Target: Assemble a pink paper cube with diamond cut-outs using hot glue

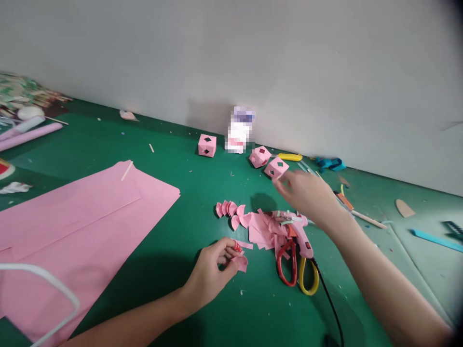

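My left hand (213, 267) is closed, pinching a small curved piece of pink paper (240, 263) between thumb and fingers, with a red band around one fingertip. Farther out, my right hand (307, 190) has its fingertips at the near corner of a pink paper box (276, 168) with diamond-shaped holes. Between the hands lie folded pink paper pieces (227, 208) in a row and a heap of pink scraps (261, 230). A pink glue gun (302, 236) rests on the heap, over scissors (309, 279) with a red and a yellow handle loop.
Two more pink boxes stand near the wall, one at the left (207, 145) and one beside the right hand (260, 156). Large pink sheets (83, 231) cover the left side. A yellow cutter (290, 157) and blue ribbon (331, 164) lie behind. The glue gun's black cord (331, 299) trails forward.
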{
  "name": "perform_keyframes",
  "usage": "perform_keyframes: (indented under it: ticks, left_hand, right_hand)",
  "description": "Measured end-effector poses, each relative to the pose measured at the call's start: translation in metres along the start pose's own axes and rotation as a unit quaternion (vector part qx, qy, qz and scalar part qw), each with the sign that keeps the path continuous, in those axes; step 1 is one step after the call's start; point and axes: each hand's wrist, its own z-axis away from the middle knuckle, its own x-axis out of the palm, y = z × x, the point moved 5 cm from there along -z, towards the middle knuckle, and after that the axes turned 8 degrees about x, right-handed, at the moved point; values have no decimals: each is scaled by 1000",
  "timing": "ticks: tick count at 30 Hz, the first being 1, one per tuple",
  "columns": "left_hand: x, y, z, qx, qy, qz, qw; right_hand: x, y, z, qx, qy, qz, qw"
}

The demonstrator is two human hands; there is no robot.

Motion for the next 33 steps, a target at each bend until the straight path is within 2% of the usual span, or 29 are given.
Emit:
perform_keyframes:
  ticks: [1,3,5,8,11,17,20,24,30,33]
  left_hand:
    - [0,0,-1,-1,3,2,1000]
    - [1,1,-3,-7,10,5,1000]
    - [1,1,-4,-14,18,9,1000]
    - [2,1,-5,-13,15,11,1000]
    - [1,1,-6,-10,29,16,999]
    - [-1,2,-8,-11,67,39,997]
    - [-1,3,-8,-16,55,27,998]
    - [-1,2,-7,-20,48,19,998]
    - [-6,0,-10,-27,59,56,996]
    - [-9,1,-13,-35,70,78,994]
  right_hand:
    - [7,14,25,31,-56,11,998]
    - [22,42,70,103,-108,14,989]
    - [37,62,103,176,-99,-13,979]
    - [65,68,132,215,-110,-58,969]
    - [86,57,141,207,-98,-84,970]
    - [95,50,143,220,-3,-118,968]
    - [98,57,143,254,8,-166,953]
    - [99,64,144,258,20,-243,935]
    - [97,68,148,285,13,-406,868]
    - [91,62,149,289,25,-424,858]
